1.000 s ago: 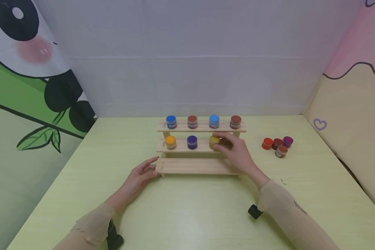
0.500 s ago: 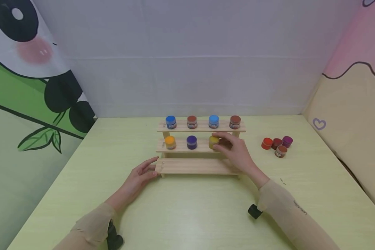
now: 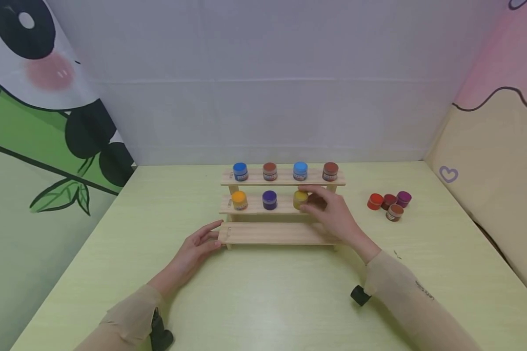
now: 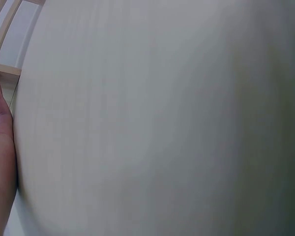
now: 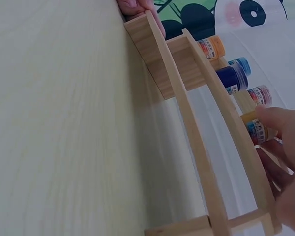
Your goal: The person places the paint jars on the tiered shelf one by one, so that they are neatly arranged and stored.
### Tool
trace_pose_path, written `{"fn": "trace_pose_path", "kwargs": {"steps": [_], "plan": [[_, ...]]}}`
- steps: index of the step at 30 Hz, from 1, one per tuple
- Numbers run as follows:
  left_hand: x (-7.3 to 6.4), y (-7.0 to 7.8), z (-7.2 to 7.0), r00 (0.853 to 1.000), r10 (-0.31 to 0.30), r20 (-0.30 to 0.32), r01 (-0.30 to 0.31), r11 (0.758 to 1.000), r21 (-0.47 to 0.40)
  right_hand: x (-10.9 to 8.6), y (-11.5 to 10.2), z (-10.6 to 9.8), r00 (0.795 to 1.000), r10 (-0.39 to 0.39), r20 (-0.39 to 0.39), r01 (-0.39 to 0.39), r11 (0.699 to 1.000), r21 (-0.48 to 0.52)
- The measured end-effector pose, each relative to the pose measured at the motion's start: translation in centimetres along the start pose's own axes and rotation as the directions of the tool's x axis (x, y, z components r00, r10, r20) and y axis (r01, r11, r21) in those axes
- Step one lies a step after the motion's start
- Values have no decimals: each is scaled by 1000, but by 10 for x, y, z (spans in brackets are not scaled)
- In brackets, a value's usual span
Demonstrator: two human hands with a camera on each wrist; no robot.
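From the wooden rack (image 3: 281,234), the pale grained desk (image 3: 268,302) runs wide to its left edge; a light wall (image 3: 263,117) rises beyond the far edge. The left hand (image 3: 196,248) holds the rack's left end; the right hand (image 3: 334,214) pinches a yellow labelled jar (image 3: 299,199), seemingly resting right of centre on the middle shelf (image 3: 254,204).

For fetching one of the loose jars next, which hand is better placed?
Probably the right hand: the loose jars lie on its side of the rack, though it first has to let go of the yellow jar. The left hand touches the rack's opposite end.
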State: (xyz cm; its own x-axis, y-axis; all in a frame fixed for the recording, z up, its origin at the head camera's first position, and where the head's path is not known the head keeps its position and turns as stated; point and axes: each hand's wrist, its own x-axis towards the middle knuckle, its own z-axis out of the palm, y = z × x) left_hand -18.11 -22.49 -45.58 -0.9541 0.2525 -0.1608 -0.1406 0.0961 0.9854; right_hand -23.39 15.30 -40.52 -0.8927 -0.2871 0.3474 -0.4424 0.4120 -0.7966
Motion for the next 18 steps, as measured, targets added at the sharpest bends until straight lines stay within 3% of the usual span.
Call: {"fn": "trace_pose_path", "kwargs": {"steps": [9,18], "plan": [[-1,-1,1,1000,1,1,-1,1000,-4,-4,-6,-28,999,-6,45,9,997,-75],[-3,2,1,1000,6,1,-6,1000,4,-17,0,-60,996,-53,-67,44,991,-130]]}}
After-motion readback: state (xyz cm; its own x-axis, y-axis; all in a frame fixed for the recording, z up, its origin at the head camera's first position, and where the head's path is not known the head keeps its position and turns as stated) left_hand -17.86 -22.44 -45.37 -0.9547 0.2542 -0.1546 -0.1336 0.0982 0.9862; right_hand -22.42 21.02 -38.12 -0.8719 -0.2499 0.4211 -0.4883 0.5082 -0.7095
